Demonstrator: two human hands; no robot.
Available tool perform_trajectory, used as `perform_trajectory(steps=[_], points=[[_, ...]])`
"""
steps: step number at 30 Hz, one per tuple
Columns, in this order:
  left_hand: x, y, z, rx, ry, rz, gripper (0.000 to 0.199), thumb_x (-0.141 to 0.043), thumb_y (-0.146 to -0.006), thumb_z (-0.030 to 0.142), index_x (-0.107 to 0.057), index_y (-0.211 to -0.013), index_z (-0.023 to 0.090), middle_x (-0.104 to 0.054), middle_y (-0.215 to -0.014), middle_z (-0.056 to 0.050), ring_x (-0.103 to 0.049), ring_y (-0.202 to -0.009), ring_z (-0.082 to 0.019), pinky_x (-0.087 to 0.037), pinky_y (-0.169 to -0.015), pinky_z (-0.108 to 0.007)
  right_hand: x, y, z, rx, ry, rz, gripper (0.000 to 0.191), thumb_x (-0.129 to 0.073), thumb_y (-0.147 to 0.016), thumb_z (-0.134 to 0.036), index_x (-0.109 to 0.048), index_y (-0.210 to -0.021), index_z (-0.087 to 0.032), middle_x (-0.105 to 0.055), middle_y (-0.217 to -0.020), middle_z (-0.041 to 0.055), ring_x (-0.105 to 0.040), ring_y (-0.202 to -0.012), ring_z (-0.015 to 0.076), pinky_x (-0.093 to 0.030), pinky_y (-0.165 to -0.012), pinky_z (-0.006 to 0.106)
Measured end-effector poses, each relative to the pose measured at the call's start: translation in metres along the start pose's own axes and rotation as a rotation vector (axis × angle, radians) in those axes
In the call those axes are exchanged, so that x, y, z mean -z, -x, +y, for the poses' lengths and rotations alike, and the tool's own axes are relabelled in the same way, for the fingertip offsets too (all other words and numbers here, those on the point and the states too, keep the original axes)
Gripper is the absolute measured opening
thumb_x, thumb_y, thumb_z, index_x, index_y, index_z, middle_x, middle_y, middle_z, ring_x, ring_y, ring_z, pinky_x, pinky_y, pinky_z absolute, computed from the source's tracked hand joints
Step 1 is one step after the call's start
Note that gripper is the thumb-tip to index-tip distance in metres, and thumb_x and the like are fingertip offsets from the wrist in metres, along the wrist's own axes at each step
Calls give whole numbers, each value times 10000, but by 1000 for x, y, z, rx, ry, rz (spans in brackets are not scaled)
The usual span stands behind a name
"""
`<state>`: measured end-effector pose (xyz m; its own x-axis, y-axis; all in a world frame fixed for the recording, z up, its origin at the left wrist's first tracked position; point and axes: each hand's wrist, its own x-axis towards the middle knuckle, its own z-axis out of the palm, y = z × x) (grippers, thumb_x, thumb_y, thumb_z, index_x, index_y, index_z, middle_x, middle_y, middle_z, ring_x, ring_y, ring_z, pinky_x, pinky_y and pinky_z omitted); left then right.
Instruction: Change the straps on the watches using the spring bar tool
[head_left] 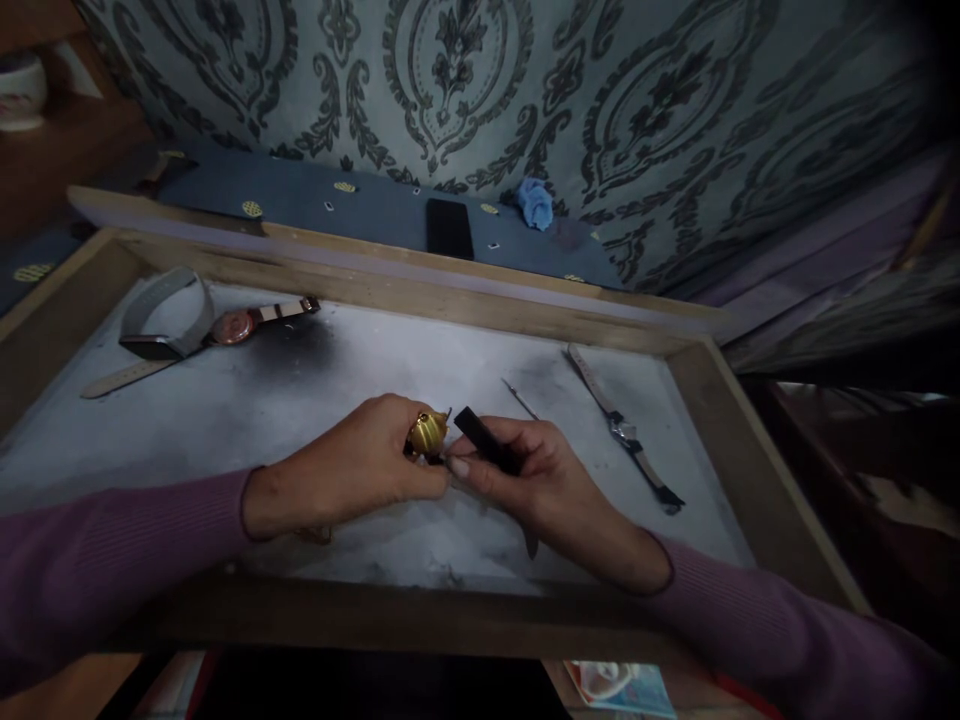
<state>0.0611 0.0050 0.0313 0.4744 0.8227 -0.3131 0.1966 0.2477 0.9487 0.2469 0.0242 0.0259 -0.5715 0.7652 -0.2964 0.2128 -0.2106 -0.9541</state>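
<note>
My left hand (pixel 352 455) is closed around a gold watch case (pixel 429 432), a small, round, shiny piece that shows at the fingertips. My right hand (pixel 540 480) pinches a black watch strap (pixel 480 436) close beside it; one strap end sticks up and a dark tip shows below the palm. Both hands' fingertips meet at the gold case, and whether the strap is joined to it cannot be made out. Beyond my right hand lies a thin pointed metal tool (pixel 519 398). Below my left wrist, a small gold piece (pixel 319 535) is partly hidden.
A shallow wooden tray (pixel 465 305) with a white base surrounds the work. On its left lie a grey-banded watch (pixel 169 310) and a rose-coloured watch (pixel 234 326); a slim watch (pixel 622 430) lies right. Behind are a black phone-like slab (pixel 448 228) and blue cloth flower (pixel 535 203).
</note>
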Motion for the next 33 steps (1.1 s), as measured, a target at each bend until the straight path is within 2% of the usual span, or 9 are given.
perform_trajectory(steps=[6, 9, 16, 24, 29, 33], points=[[7, 4, 6, 37, 114, -82, 70, -517, -732, 173, -510, -665, 152, -376, -631, 47, -338, -598, -78, -272, -529, -201, 2, 1, -3, 6, -3, -2, 189, -715, -752, -318, -642, -744, -144, -497, -622, -28, -398, -564, 70, -331, -517, 215], [12, 5, 10, 104, 188, -46, 76, -514, -720, 157, -492, -648, 156, -380, -623, 48, -326, -564, -68, -264, -504, -190, 4, 2, -4, 20, -52, -3, 155, -714, -756, -289, -649, -744, -149, -535, -642, -26, -429, -578, 68, -359, -538, 208], [14, 3, 8, 211, 195, 9, 120, -592, -695, 208, -486, -662, 164, -300, -528, 79, -207, -466, -50, -136, -427, -201, 6, -1, 0, 15, -105, -18, 202, -756, -724, -324, -660, -736, -147, -543, -638, -27, -444, -576, 65, -385, -547, 199], [16, 4, 10, 214, 215, 1, 165, -603, -709, 232, -464, -645, 169, -283, -509, 84, -192, -452, -48, -128, -423, -200, 14, -4, 4, -67, -167, -64, 150, -765, -710, -251, -688, -798, -158, -586, -692, -25, -491, -609, 70, -409, -593, 207], [15, 4, 12, 210, 218, 7, 172, -606, -685, 266, -472, -630, 173, -288, -505, 80, -198, -452, -53, -124, -429, -206, 17, -6, 8, -116, -320, -152, 165, -775, -704, -250, -679, -802, -158, -643, -687, -22, -567, -639, 72, -439, -649, 207], [15, 4, 12, 198, 227, -6, 188, -605, -686, 273, -455, -622, 179, -287, -492, 83, -193, -446, -57, -121, -416, -210, 17, -8, 8, -195, -416, -160, 222, -809, -669, -261, -677, -809, -149, -672, -686, -19, -592, -625, 69, -442, -639, 198]])
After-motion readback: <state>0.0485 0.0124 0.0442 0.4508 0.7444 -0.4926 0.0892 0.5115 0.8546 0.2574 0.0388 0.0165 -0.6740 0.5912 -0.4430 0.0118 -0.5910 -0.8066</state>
